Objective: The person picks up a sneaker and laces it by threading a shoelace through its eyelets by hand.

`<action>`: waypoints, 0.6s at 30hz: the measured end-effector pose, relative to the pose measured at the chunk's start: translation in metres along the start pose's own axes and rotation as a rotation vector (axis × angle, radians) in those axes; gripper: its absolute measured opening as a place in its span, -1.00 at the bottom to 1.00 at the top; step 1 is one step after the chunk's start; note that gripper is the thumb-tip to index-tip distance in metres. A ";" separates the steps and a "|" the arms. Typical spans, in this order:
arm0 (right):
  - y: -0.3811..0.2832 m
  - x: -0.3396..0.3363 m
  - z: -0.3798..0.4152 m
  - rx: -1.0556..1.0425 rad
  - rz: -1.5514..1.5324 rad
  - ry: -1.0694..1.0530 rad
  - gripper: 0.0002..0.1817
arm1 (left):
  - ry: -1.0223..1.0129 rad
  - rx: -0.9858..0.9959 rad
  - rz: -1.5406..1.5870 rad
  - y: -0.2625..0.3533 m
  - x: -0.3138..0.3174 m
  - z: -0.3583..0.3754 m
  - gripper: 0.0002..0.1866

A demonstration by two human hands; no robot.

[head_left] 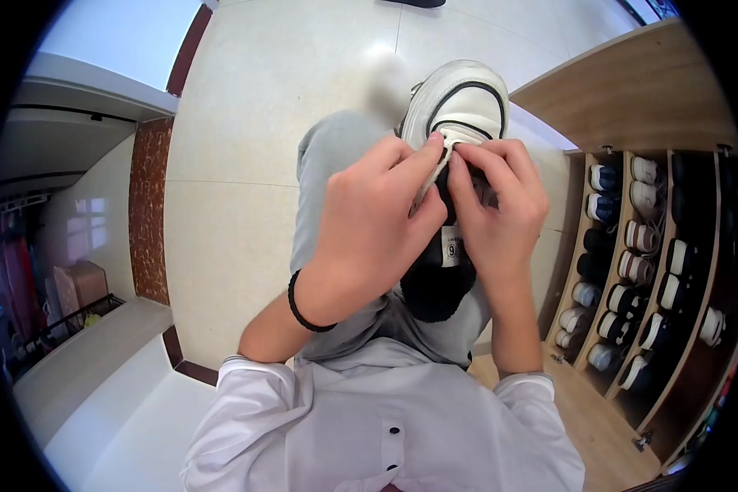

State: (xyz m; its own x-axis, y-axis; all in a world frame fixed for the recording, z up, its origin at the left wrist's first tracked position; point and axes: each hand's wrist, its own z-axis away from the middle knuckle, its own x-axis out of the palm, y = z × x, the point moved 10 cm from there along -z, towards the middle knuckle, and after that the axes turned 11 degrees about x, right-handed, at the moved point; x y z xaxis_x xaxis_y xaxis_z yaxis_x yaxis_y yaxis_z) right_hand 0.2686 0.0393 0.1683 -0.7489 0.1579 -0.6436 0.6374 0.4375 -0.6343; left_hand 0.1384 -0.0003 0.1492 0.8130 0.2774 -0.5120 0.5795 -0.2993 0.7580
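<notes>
**Both hands at the laces of a white sneaker**

At the centre of the frame, the left hand and the right hand met over a white sneaker with dark trim, its toe pointing toward the top of the picture. The fingertips of both hands were pinched together on the shoelace just below the toe cap — thumbs and forefingers touching, the rest of the fingers curled. A black wristband circled the left wrist. Beneath the hands showed the shoe's dark opening and a white tongue label. The shoe rested on a raised knee in grey trousers, and white shirt sleeves filled the bottom of the frame.

Along the right edge stood an open wooden shoe cabinet — its shelves lined with pairs of shoes. Pale floor tiles spread across the upper middle.
</notes>
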 end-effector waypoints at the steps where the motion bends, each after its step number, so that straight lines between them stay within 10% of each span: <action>1: -0.003 -0.001 0.000 -0.035 0.027 0.004 -0.87 | 0.008 0.004 0.021 -0.001 -0.001 0.001 -0.55; 18: 0.001 0.010 -0.002 0.024 -0.068 -0.012 -0.89 | 0.017 0.029 0.049 -0.007 -0.006 0.001 -0.58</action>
State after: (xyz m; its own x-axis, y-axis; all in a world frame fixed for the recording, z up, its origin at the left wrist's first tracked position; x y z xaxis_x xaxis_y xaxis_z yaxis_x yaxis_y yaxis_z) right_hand 0.2616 0.0428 0.1623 -0.7884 0.1183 -0.6036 0.5895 0.4258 -0.6865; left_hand 0.1293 -0.0005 0.1467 0.8392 0.2770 -0.4679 0.5410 -0.3393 0.7695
